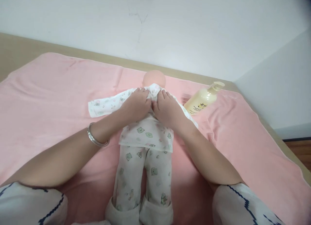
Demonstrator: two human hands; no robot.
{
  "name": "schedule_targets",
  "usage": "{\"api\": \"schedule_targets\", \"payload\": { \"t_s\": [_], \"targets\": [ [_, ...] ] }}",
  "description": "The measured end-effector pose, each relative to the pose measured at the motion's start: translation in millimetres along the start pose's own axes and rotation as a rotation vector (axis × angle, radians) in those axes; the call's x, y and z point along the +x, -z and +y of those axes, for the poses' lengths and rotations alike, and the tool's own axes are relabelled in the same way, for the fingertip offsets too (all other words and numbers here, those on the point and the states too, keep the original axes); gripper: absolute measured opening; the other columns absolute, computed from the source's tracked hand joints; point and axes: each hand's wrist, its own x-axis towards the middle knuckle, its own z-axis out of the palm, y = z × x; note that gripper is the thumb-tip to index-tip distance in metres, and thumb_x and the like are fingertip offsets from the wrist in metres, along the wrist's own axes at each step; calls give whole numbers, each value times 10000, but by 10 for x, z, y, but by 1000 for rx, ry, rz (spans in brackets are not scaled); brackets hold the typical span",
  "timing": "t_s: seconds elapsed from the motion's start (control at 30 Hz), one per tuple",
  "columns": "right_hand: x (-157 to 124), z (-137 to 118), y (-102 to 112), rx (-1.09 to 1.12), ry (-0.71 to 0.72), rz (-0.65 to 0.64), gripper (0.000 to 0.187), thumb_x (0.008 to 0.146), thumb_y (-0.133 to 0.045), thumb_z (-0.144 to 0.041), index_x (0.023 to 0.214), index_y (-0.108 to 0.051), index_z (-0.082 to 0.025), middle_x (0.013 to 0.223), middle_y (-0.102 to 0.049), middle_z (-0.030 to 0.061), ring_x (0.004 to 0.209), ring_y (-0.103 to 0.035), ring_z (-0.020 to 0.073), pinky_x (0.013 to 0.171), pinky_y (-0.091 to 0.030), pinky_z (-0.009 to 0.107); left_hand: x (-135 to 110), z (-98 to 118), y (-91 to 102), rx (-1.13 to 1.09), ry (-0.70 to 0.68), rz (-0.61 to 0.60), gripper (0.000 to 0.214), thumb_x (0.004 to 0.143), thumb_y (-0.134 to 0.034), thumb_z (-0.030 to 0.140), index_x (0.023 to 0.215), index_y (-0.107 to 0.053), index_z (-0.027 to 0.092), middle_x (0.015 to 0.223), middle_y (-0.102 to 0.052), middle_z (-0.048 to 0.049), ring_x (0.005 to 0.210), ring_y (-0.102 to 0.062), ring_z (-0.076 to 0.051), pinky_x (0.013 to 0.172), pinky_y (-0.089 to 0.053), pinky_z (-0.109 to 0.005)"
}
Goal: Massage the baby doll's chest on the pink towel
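Observation:
On its back lies what looks like a baby doll, its smooth round head (154, 78) at the far end. It wears a white printed baby shirt (147, 134) and matching trousers (155, 173) with wide cuffs. My left hand (138, 104) and my right hand (167, 109) meet on the upper chest just below the head. Both have their fingers closed on the shirt's cloth near the neckline, thumbs close together. The shirt's left-side sleeve (104, 106) stretches out flat; the other is partly hidden behind my right hand and forearm.
A pale yellow pump bottle (201, 100) leans or lies tilted right of the doll. A pink blanket (60, 89) covers most of the wooden surface (19, 48). Behind it rises a white wall (92, 21) with a thin crack.

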Motion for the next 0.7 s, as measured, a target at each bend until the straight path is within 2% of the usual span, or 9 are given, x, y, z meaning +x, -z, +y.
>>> {"api": "schedule_targets", "payload": {
  "t_s": [0.1, 0.17, 0.23, 0.33, 0.4, 0.47, 0.53, 0.6, 0.7],
  "targets": [
    [-175, -155, -36, -15, 13, 28, 670, 1103, -313, -309, 1648, -336, 80, 1735, -331, 326, 1654, -310, 424, 1343, -304, 560, 104, -139, 15, -61, 125, 1, 238, 984, -429, 248, 784, -555, 221, 840, -679, -89, 824, -662, -249, 795, -561, -410],
    [-218, -208, -56, 14, 5, 55, 672, 1097, -321, -303, 1664, -325, 56, 1747, -315, 315, 1665, -295, 413, 1351, -297, 568, 121, -167, 2, -63, 180, 4, 271, 1007, -401, 279, 785, -549, 231, 805, -673, -93, 769, -646, -249, 733, -536, -407],
    [-171, -192, -57, 62, -15, 58, 666, 1087, -315, -292, 1656, -341, 54, 1747, -326, 302, 1670, -292, 396, 1357, -294, 566, 85, -128, -29, 21, 115, 9, 302, 1007, -355, 233, 813, -587, 215, 879, -698, -134, 870, -674, -286, 813, -553, -446],
    [34, -51, -21, 146, -60, 29, 659, 1065, -312, -276, 1618, -375, 79, 1734, -360, 294, 1664, -312, 372, 1360, -302, 537, -46, 42, -89, 179, -28, 5, 370, 976, -309, 135, 932, -676, 142, 1082, -721, -212, 1151, -665, -359, 1055, -527, -531],
    [181, 67, 11, 187, -76, 14, 640, 1060, -308, -282, 1588, -418, 62, 1699, -425, 288, 1630, -379, 364, 1336, -344, 533, -137, 178, -108, 170, 1, 44, 404, 990, -317, 150, 1156, -680, 85, 1308, -690, -236, 1353, -587, -379, 1181, -469, -560],
    [259, 143, 29, 189, -67, 7, 624, 1072, -296, -304, 1570, -444, 44, 1661, -479, 288, 1590, -438, 361, 1310, -380, 537, -178, 264, -91, 93, 67, 68, 425, 1006, -334, 179, 1295, -626, 73, 1450, -631, -229, 1437, -533, -361, 1220, -453, -539],
    [230, 141, 22, 138, -49, -7, 643, 1092, -289, -327, 1584, -418, 66, 1670, -458, 304, 1596, -428, 369, 1317, -366, 541, -148, 261, -45, 15, 101, 38, 369, 994, -335, 160, 1194, -641, 108, 1362, -674, -203, 1344, -593, -325, 1163, -494, -488],
    [102, 61, -6, 64, -24, -2, 678, 1103, -302, -344, 1615, -364, 95, 1705, -394, 318, 1629, -373, 387, 1338, -331, 542, -65, 174, -2, -58, 145, 24, 270, 978, -346, 154, 966, -615, 173, 1112, -725, -149, 1105, -662, -280, 1015, -543, -437],
    [-154, -126, -45, -12, 23, 48, 696, 1090, -354, -340, 1654, -332, 67, 1732, -346, 315, 1648, -334, 411, 1345, -308, 575, 64, 1, -3, -137, 234, 64, 219, 977, -391, 230, 770, -463, 233, 855, -675, -76, 817, -602, -228, 791, -510, -400]
  ]
}}
